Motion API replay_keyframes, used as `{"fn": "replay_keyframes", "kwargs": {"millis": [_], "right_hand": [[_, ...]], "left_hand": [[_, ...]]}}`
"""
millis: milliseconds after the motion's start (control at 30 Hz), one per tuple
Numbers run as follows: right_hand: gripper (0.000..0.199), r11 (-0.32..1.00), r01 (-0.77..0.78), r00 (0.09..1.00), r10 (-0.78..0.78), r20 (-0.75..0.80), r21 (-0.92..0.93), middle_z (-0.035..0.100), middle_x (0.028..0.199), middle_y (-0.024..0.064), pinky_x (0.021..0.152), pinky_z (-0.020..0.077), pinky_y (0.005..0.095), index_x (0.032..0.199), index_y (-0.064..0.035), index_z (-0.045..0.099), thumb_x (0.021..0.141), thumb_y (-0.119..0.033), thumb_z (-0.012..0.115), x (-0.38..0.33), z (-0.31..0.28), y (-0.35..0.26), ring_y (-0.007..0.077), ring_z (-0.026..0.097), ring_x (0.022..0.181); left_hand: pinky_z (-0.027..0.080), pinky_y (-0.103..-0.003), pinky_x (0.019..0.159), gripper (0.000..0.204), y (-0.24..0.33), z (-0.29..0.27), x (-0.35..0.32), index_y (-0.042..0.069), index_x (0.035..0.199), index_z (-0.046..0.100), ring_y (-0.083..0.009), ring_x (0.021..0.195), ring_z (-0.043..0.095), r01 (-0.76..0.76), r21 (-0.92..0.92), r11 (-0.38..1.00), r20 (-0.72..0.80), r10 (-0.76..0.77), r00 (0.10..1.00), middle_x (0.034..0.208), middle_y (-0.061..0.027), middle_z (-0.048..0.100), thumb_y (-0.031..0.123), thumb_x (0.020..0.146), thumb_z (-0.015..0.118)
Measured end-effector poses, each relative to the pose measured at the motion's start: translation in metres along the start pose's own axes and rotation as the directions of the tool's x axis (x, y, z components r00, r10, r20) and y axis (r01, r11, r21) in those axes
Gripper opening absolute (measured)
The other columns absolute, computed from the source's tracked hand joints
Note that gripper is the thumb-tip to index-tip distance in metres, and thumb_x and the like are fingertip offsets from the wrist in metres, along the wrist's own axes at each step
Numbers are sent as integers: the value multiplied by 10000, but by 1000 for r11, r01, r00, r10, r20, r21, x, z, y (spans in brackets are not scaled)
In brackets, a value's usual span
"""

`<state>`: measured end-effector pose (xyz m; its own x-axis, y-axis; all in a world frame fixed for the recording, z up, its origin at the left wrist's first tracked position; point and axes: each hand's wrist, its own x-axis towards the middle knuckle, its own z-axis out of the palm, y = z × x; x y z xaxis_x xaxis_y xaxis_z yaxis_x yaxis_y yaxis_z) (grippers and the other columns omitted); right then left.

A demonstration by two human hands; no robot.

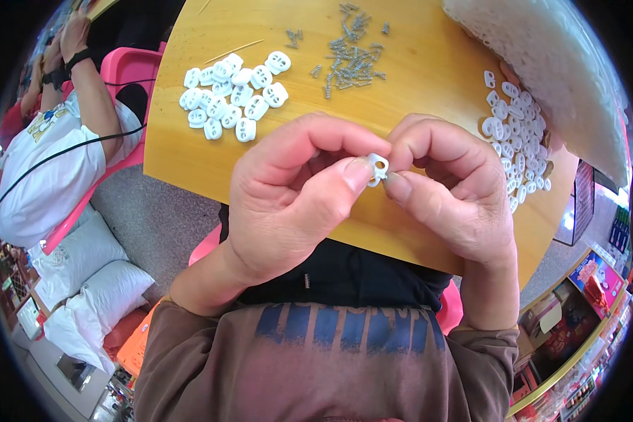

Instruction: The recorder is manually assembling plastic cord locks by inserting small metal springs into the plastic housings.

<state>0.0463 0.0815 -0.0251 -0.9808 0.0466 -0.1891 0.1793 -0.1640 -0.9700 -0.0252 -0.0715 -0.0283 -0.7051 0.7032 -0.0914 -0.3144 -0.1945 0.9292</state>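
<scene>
Above the table's near edge, my left hand point(295, 186) pinches a small white plastic cord-lock part point(378, 166) with a hole in it between thumb and forefinger. My right hand point(451, 186) meets it from the other side, thumb and forefinger closed at its edge. Whatever those right fingertips grip is too small to make out. Beyond my left hand lies a group of white two-hole cord locks point(256, 107). Small metal springs point(352, 67) are scattered further back at the middle. To the right spreads a heap of loose white plastic parts point(498, 110).
A large translucent bag point(541, 63) packed with white pieces rests on the wooden table's point(415, 70) far right. Thin wooden sticks point(233, 52) lie at the back left. One spring point(307, 281) is on my dark lap. Another person point(84, 133) sits at left, near white sacks point(91, 274).
</scene>
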Motion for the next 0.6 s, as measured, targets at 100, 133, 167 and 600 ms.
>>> {"fn": "replay_keyframes", "kwargs": {"millis": [100,133,167,600], "right_hand": [[89,1000,-24,1000,24,-13,7,485,763,21,652,333,203,758,-3,516,710,-53,572,1,2,-7,91,435,711],[89,1000,-16,1000,16,-7,-8,486,760,20,652,333,205,755,-4,516,709,-56,571,2,1,-9,92,435,712],[89,1000,-7,1000,7,-2,-23,486,757,19,653,334,207,752,-5,515,708,-60,571,2,1,-10,93,436,712],[72,999,29,1000,-28,9,-37,500,751,23,656,345,208,745,-4,515,720,-52,563,-15,-15,-15,94,451,713]], "left_hand": [[341,-132,536,127,6,0,0,-17,909,548,2,630,426,13,-4,1000,-7,-13,1000,784,10,533,-10,799,485],[339,-131,530,128,8,0,0,-17,909,548,3,623,424,22,-14,1000,-12,-22,1000,780,12,532,-11,798,485],[339,-131,530,128,9,0,0,-17,909,548,3,623,424,23,-14,1000,-10,-23,1000,780,12,532,-11,798,485],[319,-133,514,130,6,21,-1,-18,913,542,6,606,402,-4,72,997,1,4,1000,745,29,501,-16,797,483]]}}
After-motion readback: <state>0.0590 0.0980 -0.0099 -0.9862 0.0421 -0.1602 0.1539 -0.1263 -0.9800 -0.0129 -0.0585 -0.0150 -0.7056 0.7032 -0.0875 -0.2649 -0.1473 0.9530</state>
